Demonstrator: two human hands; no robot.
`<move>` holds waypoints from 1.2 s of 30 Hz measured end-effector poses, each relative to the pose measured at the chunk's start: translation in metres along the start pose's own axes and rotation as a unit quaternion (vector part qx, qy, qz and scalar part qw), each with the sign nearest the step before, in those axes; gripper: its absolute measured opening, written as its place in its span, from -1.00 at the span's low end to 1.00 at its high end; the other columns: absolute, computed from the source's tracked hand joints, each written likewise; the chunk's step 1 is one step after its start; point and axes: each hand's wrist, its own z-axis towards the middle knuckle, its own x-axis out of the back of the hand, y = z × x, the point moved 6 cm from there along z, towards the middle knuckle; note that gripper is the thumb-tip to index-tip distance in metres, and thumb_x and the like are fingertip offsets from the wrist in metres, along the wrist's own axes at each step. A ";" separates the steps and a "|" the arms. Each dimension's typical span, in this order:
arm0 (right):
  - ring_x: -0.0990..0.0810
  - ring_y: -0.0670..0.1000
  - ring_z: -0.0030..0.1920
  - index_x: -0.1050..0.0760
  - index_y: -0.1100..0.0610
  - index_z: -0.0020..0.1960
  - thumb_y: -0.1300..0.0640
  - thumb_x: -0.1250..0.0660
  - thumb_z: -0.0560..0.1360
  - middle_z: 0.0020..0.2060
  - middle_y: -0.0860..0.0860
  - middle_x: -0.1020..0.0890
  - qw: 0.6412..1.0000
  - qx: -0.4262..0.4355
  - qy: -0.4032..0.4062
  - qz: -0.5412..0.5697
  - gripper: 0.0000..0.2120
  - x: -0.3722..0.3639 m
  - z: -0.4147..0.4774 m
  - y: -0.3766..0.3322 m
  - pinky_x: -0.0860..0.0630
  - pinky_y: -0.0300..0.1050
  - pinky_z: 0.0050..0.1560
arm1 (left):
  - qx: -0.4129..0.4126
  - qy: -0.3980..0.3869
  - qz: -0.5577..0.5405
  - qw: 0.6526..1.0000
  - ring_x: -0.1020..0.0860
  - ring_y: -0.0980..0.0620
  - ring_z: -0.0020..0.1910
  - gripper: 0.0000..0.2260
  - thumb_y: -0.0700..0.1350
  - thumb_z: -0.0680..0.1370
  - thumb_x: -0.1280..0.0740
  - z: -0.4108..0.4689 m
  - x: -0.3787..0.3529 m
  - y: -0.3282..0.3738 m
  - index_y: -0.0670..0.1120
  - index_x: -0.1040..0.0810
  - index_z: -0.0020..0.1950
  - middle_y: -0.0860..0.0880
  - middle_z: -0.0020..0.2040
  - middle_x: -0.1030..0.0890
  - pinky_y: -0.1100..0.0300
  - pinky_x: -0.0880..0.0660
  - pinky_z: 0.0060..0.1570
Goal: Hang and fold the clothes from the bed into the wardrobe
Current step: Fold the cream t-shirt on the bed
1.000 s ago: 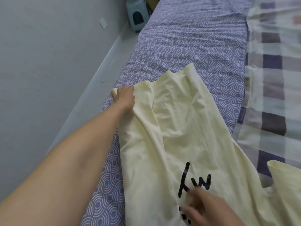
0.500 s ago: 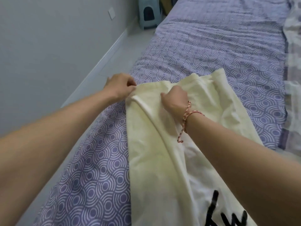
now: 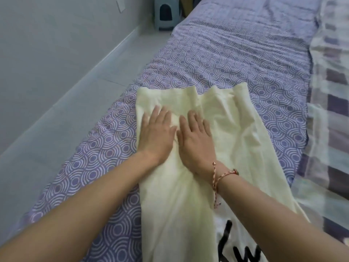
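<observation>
Pale yellow T-shirt (image 3: 190, 195), soft creased cotton, black lettering near the lower edge, lies lengthwise on the bed (image 3: 236, 59) over a purple ring-patterned sheet. Left hand (image 3: 157, 135) and right hand (image 3: 195, 138) press flat on it side by side, fingers straight, slightly spread. Hem rumpled. Bare sheet beyond; plaid blanket (image 3: 332, 103) at right; floor (image 3: 98, 95) left
</observation>
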 end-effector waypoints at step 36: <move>-0.40 0.15 0.24 -0.36 0.15 0.25 0.04 -0.20 0.51 0.20 0.12 -0.44 0.958 -0.078 -0.170 -0.219 -0.65 0.174 -0.314 0.153 -0.24 0.12 0.26 | 0.043 -0.045 -0.185 0.981 -0.66 0.03 -0.07 0.05 0.20 -0.06 -0.57 -0.299 0.007 0.321 -0.09 -0.30 0.35 -0.11 0.08 -0.64 0.21 -0.60 -0.30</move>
